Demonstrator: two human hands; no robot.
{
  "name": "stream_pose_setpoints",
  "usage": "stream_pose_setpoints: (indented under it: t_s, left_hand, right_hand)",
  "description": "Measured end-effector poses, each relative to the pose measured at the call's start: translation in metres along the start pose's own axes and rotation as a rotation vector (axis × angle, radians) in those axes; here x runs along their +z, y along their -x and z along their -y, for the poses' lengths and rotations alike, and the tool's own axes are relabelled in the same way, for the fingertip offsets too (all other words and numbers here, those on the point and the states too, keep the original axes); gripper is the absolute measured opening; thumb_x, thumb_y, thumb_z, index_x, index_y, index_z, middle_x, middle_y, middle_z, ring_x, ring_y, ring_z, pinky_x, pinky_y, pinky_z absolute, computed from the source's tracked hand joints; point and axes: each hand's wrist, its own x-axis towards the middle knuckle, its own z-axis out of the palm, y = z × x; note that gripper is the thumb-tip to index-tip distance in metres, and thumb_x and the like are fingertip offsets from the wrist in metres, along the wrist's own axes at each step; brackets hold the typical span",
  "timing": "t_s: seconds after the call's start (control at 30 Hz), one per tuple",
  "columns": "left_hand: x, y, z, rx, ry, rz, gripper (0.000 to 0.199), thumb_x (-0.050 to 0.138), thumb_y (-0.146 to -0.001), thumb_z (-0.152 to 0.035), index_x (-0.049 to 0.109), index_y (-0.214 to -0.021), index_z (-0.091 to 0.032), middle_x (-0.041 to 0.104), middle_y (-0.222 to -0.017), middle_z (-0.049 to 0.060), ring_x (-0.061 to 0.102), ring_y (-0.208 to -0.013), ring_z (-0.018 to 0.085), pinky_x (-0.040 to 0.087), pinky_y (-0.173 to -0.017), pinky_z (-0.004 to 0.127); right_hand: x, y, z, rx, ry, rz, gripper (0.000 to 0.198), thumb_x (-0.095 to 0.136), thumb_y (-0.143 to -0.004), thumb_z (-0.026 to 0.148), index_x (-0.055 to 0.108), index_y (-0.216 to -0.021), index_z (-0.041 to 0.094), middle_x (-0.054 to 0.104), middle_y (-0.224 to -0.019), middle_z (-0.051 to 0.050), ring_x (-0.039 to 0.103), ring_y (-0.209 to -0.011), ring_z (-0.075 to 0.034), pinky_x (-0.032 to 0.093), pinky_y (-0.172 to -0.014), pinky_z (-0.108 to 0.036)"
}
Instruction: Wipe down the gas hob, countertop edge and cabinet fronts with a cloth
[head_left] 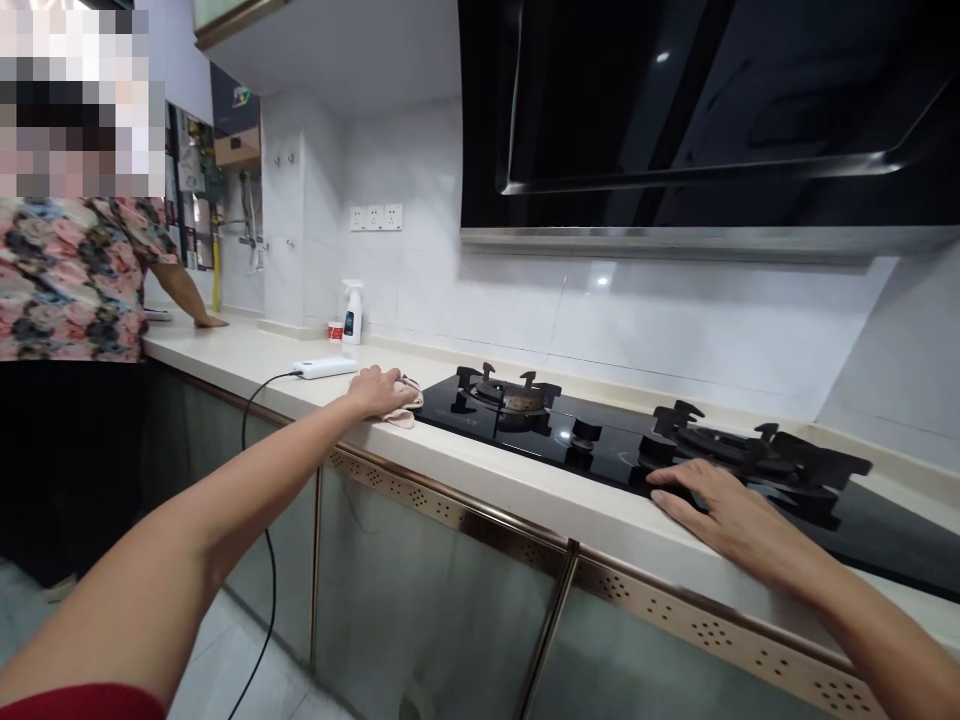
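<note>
My left hand (373, 391) presses on a crumpled pinkish cloth (403, 413) at the left end of the black glass gas stove (480, 425). Its fingers curl over the cloth, which lies on the pale countertop (247, 350). At the stove's front edge rests my right hand (712, 510), thumb and fingers apart, with nothing visible in it. Just beyond those fingers is the right burner (735, 445) with its dark pan supports. Nearer my left hand stands the left burner (517, 397), and a control knob (583, 438) sits between the burners.
A white power bank (324, 368) with a black cable (244, 430) lies left of the cloth. Behind it are a spray bottle (352, 312) and a small red-and-white container (335, 330). The black range hood (675, 120) overhangs the stove. Another person (75, 290) leans a hand on the far counter.
</note>
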Motion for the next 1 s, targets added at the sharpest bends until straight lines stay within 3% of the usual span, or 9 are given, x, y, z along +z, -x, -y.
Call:
stream_pose_setpoints:
  t_s: [0.17, 0.3, 0.4, 0.6, 0.77, 0.87, 1.0]
  left_hand:
    - [-0.013, 0.045, -0.004, 0.040, 0.022, -0.070, 0.069, 0.040, -0.084, -0.069, 0.057, -0.132, -0.022, 0.064, -0.124, 0.018, 0.061, -0.115, 0.036, 0.048, -0.091, 0.042]
    - [-0.015, 0.071, -0.033, 0.111, 0.060, -0.104, 0.064, 0.042, -0.084, -0.067, 0.060, -0.127, -0.024, 0.065, -0.120, 0.014, 0.062, -0.110, 0.033, 0.048, -0.091, 0.041]
    - [-0.012, 0.079, -0.074, 0.195, 0.152, -0.113, 0.060, 0.042, -0.086, -0.067, 0.062, -0.124, -0.026, 0.064, -0.122, 0.011, 0.060, -0.110, 0.030, 0.047, -0.094, 0.040]
    - [-0.008, 0.083, -0.172, 0.320, 0.288, -0.034, 0.054, 0.046, -0.086, -0.064, 0.063, -0.126, -0.032, 0.058, -0.136, 0.010, 0.047, -0.130, 0.034, 0.036, -0.108, 0.055]
    - [-0.003, 0.121, -0.235, 0.578, 0.364, 0.003, 0.061, 0.052, -0.080, -0.075, 0.060, -0.130, -0.041, 0.058, -0.135, 0.007, 0.048, -0.131, 0.031, 0.034, -0.109, 0.056]
    - [0.006, 0.139, -0.247, 0.710, 0.417, -0.091, 0.059, 0.056, -0.078, -0.076, 0.065, -0.123, -0.039, 0.060, -0.127, 0.010, 0.049, -0.126, 0.034, 0.037, -0.104, 0.058]
    - [0.012, 0.140, -0.219, 0.741, 0.416, -0.150, 0.062, 0.057, -0.076, -0.080, 0.067, -0.120, -0.037, 0.061, -0.120, 0.009, 0.052, -0.119, 0.032, 0.040, -0.099, 0.052]
  right_hand:
    - [-0.002, -0.001, 0.008, 0.015, 0.019, 0.005, 0.053, 0.036, -0.090, 0.063, 0.068, -0.114, 0.029, 0.064, -0.123, -0.009, 0.055, -0.123, -0.034, 0.049, -0.097, -0.051]
    - [-0.004, -0.001, 0.015, 0.029, 0.036, 0.010, 0.049, 0.037, -0.090, 0.059, 0.068, -0.113, 0.029, 0.064, -0.121, -0.009, 0.057, -0.118, -0.032, 0.049, -0.094, -0.051]
    - [-0.004, -0.001, 0.017, 0.025, 0.037, 0.012, 0.047, 0.037, -0.091, 0.056, 0.068, -0.113, 0.028, 0.063, -0.120, -0.009, 0.057, -0.116, -0.031, 0.047, -0.098, -0.051]
    - [0.001, -0.003, 0.013, 0.036, 0.024, 0.005, 0.048, 0.038, -0.091, 0.054, 0.069, -0.115, 0.026, 0.062, -0.120, -0.009, 0.056, -0.117, -0.030, 0.045, -0.102, -0.052]
    - [0.007, -0.006, 0.001, -0.007, -0.051, -0.036, 0.049, 0.036, -0.091, 0.058, 0.070, -0.108, 0.027, 0.066, -0.114, -0.008, 0.059, -0.113, -0.028, 0.046, -0.104, -0.048]
    - [0.010, -0.008, -0.009, -0.028, -0.115, -0.028, 0.054, 0.030, -0.093, 0.061, 0.071, -0.102, 0.027, 0.068, -0.112, -0.008, 0.061, -0.112, -0.028, 0.047, -0.105, -0.046]
    - [0.010, -0.008, -0.017, -0.048, -0.147, -0.018, 0.057, 0.032, -0.090, 0.067, 0.072, -0.103, 0.028, 0.069, -0.114, -0.008, 0.062, -0.113, -0.029, 0.048, -0.105, -0.047]
